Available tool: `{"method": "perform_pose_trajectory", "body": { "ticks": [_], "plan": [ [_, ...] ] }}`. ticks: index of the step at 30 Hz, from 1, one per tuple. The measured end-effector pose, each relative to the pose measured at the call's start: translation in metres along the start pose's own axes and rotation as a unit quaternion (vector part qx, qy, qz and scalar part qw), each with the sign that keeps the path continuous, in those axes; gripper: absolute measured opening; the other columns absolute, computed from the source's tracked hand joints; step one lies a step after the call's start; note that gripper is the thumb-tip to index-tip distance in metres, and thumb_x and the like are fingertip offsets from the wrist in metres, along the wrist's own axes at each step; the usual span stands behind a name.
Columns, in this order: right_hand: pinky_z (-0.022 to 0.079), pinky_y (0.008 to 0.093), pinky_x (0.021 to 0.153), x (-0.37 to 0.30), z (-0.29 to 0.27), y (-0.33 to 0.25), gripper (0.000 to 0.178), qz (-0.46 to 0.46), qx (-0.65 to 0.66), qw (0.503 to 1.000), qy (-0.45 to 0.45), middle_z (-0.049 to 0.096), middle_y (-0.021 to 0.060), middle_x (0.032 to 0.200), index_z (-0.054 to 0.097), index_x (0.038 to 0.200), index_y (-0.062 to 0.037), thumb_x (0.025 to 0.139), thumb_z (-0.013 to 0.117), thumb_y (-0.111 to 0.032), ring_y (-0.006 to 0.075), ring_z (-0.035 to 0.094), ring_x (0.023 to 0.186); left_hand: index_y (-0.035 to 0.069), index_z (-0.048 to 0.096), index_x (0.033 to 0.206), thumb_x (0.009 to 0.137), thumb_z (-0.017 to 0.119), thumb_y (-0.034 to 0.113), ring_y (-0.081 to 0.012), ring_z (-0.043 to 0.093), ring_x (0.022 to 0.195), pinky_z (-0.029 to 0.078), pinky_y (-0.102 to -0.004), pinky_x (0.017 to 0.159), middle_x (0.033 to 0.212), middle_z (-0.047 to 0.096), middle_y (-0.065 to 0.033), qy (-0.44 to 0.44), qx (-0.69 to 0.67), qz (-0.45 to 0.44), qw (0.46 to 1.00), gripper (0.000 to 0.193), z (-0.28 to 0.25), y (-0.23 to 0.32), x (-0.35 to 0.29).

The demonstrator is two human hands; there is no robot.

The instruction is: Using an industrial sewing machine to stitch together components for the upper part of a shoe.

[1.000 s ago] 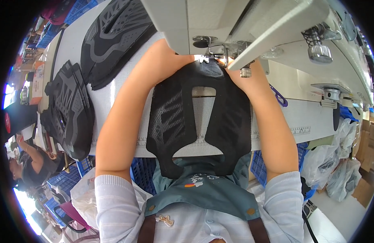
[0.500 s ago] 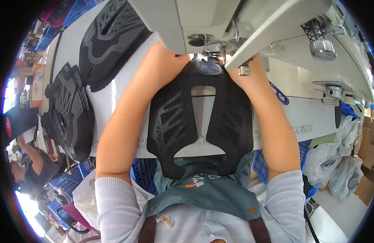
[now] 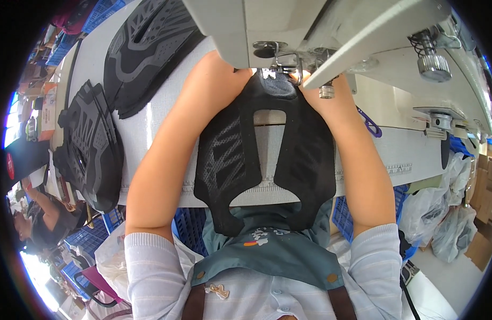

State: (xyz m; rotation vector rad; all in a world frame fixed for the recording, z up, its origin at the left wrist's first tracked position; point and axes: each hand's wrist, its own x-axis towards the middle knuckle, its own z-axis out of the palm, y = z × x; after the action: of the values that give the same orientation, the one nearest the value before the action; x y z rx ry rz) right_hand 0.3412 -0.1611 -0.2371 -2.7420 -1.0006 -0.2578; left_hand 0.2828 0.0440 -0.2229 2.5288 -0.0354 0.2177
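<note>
Black shoe upper lay flat on the white sewing table, long axis running from the person's body up to the machine head. Toe end sat under the presser foot — both hands flanked it there. Left hand and right hand pressed on the upper's edges; finger positions hidden — cannot tell.
</note>
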Motion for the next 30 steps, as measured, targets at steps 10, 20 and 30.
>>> {"method": "perform_pose_trajectory", "body": {
  "ticks": [10,20,30],
  "plan": [
    [0.048,0.0383,0.061,0.002,0.011,0.009,0.016,0.000,0.005,1.000,-0.018,0.063,0.0124,0.068,0.067,0.072,-0.0052,0.072,0.063,-0.020,0.0291,0.062,0.067,0.003,0.064,0.091,0.079,0.057,0.022,-0.0388,0.060,0.082,0.049,-0.0426,0.069,0.086,0.064,-0.0203,0.020,-0.008,-0.018,1.000,0.023,0.001,0.003,0.001],
    [0.050,0.0377,0.062,0.001,0.010,0.006,0.010,-0.027,-0.047,0.999,0.004,0.065,0.0067,0.071,0.070,0.069,-0.0110,0.064,0.065,-0.018,0.0251,0.064,0.070,0.003,0.064,0.092,0.079,0.056,0.024,-0.0397,0.059,0.083,0.048,-0.0426,0.070,0.086,0.063,-0.0210,0.033,0.054,0.006,0.998,0.025,0.002,0.002,0.001],
    [0.049,0.0380,0.061,0.001,0.009,0.005,0.011,-0.015,-0.017,1.000,-0.002,0.064,0.0063,0.070,0.069,0.068,-0.0108,0.072,0.063,-0.019,0.0253,0.064,0.069,0.003,0.063,0.093,0.080,0.057,0.023,-0.0393,0.059,0.084,0.048,-0.0421,0.071,0.087,0.063,-0.0204,0.019,0.007,-0.023,1.000,0.024,0.002,0.002,0.001]
  ]
}}
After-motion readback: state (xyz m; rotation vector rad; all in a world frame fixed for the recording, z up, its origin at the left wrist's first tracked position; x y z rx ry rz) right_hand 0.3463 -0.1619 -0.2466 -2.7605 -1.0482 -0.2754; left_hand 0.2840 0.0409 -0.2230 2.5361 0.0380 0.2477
